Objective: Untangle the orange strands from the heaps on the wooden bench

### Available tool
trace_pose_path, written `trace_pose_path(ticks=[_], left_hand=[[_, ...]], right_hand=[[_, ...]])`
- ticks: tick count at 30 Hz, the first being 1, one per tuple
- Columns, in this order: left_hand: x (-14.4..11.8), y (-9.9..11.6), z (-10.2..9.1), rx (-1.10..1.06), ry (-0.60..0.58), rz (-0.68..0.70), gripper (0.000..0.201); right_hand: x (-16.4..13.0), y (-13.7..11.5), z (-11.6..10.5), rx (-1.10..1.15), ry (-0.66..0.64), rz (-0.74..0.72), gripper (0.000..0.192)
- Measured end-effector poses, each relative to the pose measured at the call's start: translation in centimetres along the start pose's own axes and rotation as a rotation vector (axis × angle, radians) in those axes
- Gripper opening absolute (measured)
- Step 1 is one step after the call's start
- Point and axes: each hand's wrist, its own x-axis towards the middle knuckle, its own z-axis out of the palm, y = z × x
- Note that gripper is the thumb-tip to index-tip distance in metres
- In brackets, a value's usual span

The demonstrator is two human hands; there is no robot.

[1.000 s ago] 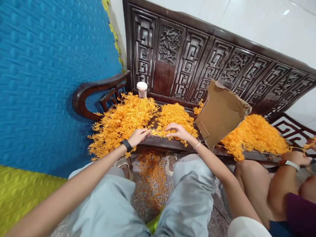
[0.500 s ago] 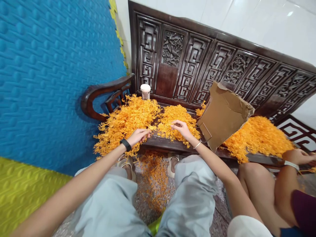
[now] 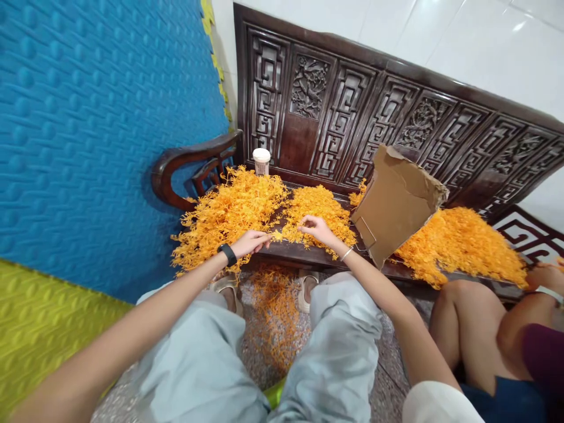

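Note:
My left hand (image 3: 253, 242) is closed in a pinch on a small orange plastic flower piece (image 3: 277, 235), which sticks out past its fingertips. Facing it, my right hand (image 3: 318, 229) has its thumb and forefinger curled close together over the middle heap; whether anything tiny sits between them I cannot make out. Behind my left hand spreads a big orange heap of stringy pieces (image 3: 229, 214). A smaller heap of orange pieces (image 3: 315, 202) lies just behind my right hand. Both heaps rest on a dark wooden bench (image 3: 286, 251).
A white lidded tub (image 3: 261, 161) stands by the bench back. A cardboard piece (image 3: 396, 202) leans upright right of the middle heap, a bent wire at its lower edge. Beyond it lies another orange heap (image 3: 476, 247), beside a co-worker's arm (image 3: 524, 317). Orange scraps (image 3: 275, 317) litter the floor.
My right hand has shifted slightly left, nearer my left hand, and the left hand's fingers point more to the right. The co-worker's hand has moved toward the right edge.

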Motion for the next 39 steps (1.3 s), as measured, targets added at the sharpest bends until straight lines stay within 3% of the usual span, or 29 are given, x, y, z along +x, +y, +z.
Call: trace_pose_path(ticks=[3,6,10,15,20,24,30,33,35,39], left_hand=[[0.0,0.4,0.3,0.002,-0.006,-0.013,0.036],[0.2,1.1,1.3,-0.052,-0.033,-0.031,0.036],[1.0,2.2,4.1,-0.291,-0.018,-0.074,0.037],[2.0,3.4,7.2,-0.501,0.015,-0.133,0.037],[2.7,3.8,7.7,-0.671,0.06,-0.166,0.036],[3.0,3.8,8.1,-0.753,0.097,-0.181,0.038],[3.6,4.6,7.4,-0.849,0.157,-0.173,0.04],[2.7,4.8,7.3,-0.868,0.147,-0.182,0.041],[1.4,4.6,7.9,-0.863,0.102,-0.216,0.041],[-1.3,3.8,8.9,-0.84,-0.035,-0.284,0.038]], right_hand=[[0.1,1.0,-0.8,-0.119,0.028,-0.023,0.015],[0.3,2.6,-1.5,-0.193,0.067,0.044,0.016],[1.6,3.7,-1.7,-0.372,0.248,0.092,0.016],[4.3,3.2,-1.2,-0.513,0.44,0.159,0.016],[5.9,2.3,-0.4,-0.586,0.516,0.227,0.018],[7.0,1.2,0.8,-0.606,0.588,0.374,0.02],[9.5,0.2,2.2,-0.661,0.603,0.226,0.021],[10.5,1.0,1.1,-0.607,0.732,0.241,0.017],[10.8,2.2,-0.5,-0.538,0.823,0.343,0.018],[10.2,5.5,-3.7,-0.465,0.844,0.397,0.01]])
